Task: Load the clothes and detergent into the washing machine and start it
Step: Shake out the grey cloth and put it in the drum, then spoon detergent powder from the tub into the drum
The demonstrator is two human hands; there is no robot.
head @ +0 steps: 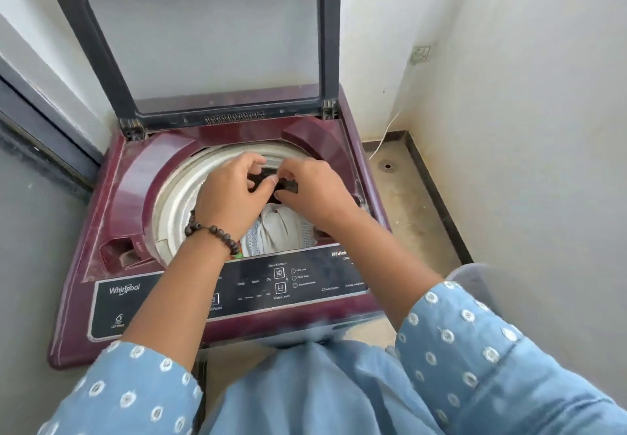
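A maroon top-load washing machine (112,197) stands with its dark-framed lid (203,44) raised. Pale clothes (278,234) lie inside the white-rimmed drum (176,197). Over the drum, my left hand (234,194) and my right hand (312,190) both pinch a small dark item (286,186); what the item is cannot be told. Fingers hide most of it. The black control panel (271,285) lies along the front edge, under my forearms. A recessed compartment (122,251) sits at the front left of the top deck.
White walls close in behind and to the right. A floor drain (387,165) and a white cable (386,132) lie on the tiled floor right of the machine. A wall socket (420,53) is on the back wall. A pale translucent container's rim (475,282) shows by my right sleeve.
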